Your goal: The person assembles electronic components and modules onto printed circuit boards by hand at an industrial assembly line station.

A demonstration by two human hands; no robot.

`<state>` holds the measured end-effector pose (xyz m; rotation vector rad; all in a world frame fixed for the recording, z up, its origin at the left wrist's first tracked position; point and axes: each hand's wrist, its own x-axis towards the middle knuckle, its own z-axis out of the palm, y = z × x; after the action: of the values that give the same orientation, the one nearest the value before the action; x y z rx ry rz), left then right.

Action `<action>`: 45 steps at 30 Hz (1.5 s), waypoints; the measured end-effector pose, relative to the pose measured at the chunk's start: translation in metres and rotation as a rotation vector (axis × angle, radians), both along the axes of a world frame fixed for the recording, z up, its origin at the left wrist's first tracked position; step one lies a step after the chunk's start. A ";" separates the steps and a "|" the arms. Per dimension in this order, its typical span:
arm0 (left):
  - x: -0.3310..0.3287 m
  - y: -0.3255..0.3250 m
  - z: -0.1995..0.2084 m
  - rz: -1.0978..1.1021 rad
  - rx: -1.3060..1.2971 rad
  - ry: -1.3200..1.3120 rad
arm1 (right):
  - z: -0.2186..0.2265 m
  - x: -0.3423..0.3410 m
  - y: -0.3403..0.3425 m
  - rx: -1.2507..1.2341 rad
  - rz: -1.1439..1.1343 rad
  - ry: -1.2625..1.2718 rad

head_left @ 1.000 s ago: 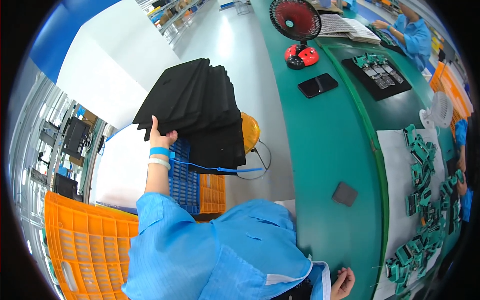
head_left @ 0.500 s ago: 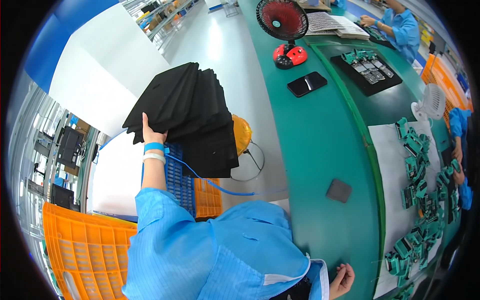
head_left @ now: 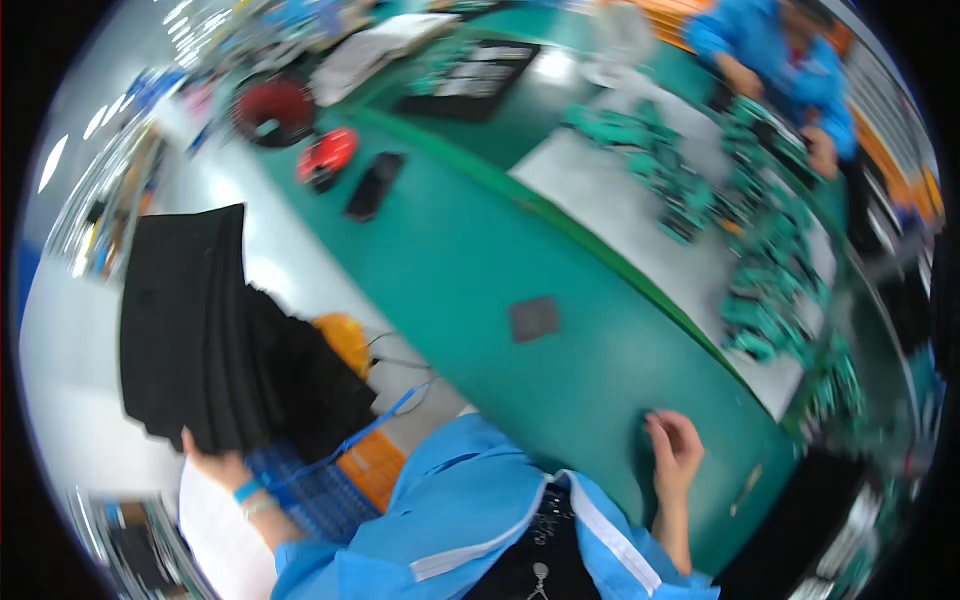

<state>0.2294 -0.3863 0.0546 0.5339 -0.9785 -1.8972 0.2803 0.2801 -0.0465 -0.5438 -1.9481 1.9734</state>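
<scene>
At the left, my left hand (head_left: pixel 215 465) grips the lower edge of a stack of black sheets (head_left: pixel 185 330), thumb in front and the other fingers hidden behind. The sheets stand fanned out, with more black sheets (head_left: pixel 305 370) lower at their right side. Around my left wrist is a blue strap (head_left: pixel 247 490) with a blue cord (head_left: pixel 350 440). At the right, my right hand (head_left: pixel 678 450) is over the green bench (head_left: pixel 440 270), its fingers curled together near the thumb. Whether anything small is between them is too blurred to tell. A small dark grey square pad (head_left: pixel 535 319) lies on the bench.
A black phone (head_left: pixel 375 186) and a red-and-black fan (head_left: pixel 272 110) stand toward the bench's far end. Across the green divider, many green circuit boards (head_left: pixel 690 190) cover a white sheet, near a co-worker (head_left: pixel 790 80). A blue crate (head_left: pixel 310 490) sits below the black sheets.
My view has swung to the right, shifting the bench leftward in the picture. My left hand keeps hold of the black sheets. My right hand now shows farther forward over the bench.
</scene>
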 end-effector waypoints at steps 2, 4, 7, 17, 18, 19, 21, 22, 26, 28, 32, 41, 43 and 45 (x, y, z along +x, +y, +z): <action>-0.032 0.016 0.016 0.010 -0.114 0.010 | 0.008 -0.006 -0.003 -0.096 0.076 0.076; -0.085 0.061 0.037 -0.387 -0.029 0.024 | 0.036 -0.012 -0.008 0.066 0.111 0.161; -0.175 0.119 0.038 -0.956 0.016 0.021 | 0.086 -0.029 -0.009 0.294 0.047 0.248; -0.287 0.387 0.002 -2.000 -0.383 0.416 | 0.155 0.084 0.008 0.111 -0.354 0.216; -0.285 0.395 0.001 -2.075 -0.473 0.466 | 0.152 0.097 -0.001 0.050 -0.445 0.240; -0.281 0.403 -0.001 -2.140 -0.561 0.521 | 0.145 0.117 -0.001 0.096 -0.453 0.228; -0.279 0.411 0.005 -2.193 -0.856 0.535 | 0.129 0.134 -0.011 0.059 -0.528 0.238; -0.277 0.411 0.009 -2.221 -1.155 0.526 | 0.116 0.144 -0.013 0.141 -0.523 0.150; -0.253 0.406 0.012 -2.179 -1.050 0.289 | 0.063 0.172 -0.021 0.108 -0.528 0.172; -0.239 0.401 0.002 -2.129 -1.046 0.285 | 0.037 0.186 -0.016 0.186 -0.471 0.127; -0.197 0.403 -0.019 -2.099 -0.751 0.145 | 0.020 0.174 -0.028 0.240 -0.484 0.077; -0.188 0.415 -0.021 -1.984 -0.652 0.042 | 0.097 0.122 -0.034 -0.282 -0.379 0.351; -0.191 0.415 -0.022 -2.137 -0.366 0.240 | 0.058 0.142 -0.027 -0.403 -0.442 0.374; -0.208 0.406 -0.049 -1.966 -0.512 -0.226 | 0.050 0.132 -0.031 -0.071 -0.511 0.226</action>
<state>0.0211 0.0198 0.0057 -1.0095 -2.5193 -2.8464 0.4126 0.2488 0.0039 -0.7175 -1.4313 1.6947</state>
